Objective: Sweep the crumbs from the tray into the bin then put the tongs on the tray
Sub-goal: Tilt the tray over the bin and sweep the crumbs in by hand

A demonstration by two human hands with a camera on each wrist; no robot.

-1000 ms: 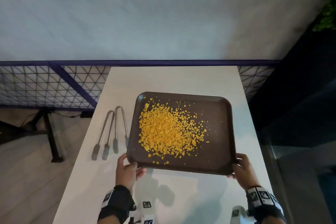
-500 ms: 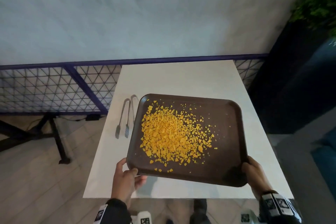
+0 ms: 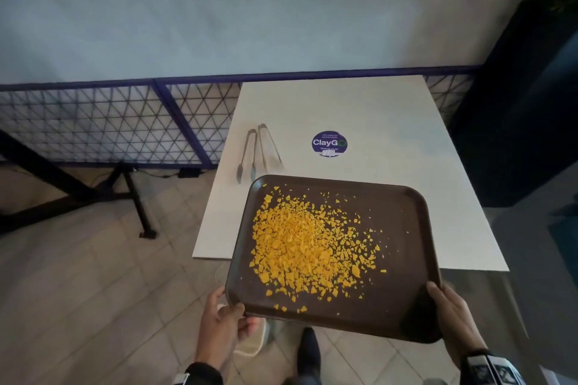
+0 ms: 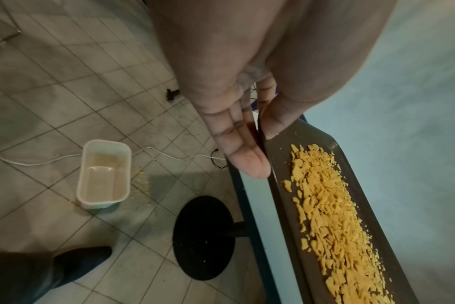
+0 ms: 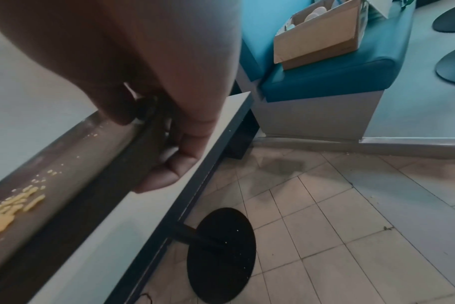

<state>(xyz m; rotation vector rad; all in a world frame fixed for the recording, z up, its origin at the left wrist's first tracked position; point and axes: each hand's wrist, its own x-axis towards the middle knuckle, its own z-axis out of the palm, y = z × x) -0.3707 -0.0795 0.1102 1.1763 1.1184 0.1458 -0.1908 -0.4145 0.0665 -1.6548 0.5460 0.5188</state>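
Observation:
A dark brown tray (image 3: 403,306) strewn with orange crumbs (image 3: 300,244) hangs in the air, half past the near edge of the white table (image 3: 375,109). My left hand (image 3: 222,322) grips its near left corner and my right hand (image 3: 450,312) grips its near right corner. In the left wrist view the thumb lies on the tray's rim (image 4: 281,160) and the fingers (image 4: 247,144) run under it. Two metal tongs (image 3: 250,153) lie on the table's left side, beyond the tray. A white bin (image 4: 104,172) stands on the tiled floor, below and left of the tray.
A round purple sticker (image 3: 329,143) marks the table's middle. Spilled crumbs (image 4: 142,185) and a white cable (image 4: 169,156) lie by the bin. The table's black round base (image 4: 203,236), my shoe (image 3: 308,350), a mesh fence (image 3: 109,125) and a blue bench with a cardboard box (image 5: 320,35) surround me.
The tray has come off the table and back toward me, past the near edge, uncovering the sticker. Both hands keep their hold on the corners. The tongs stayed put.

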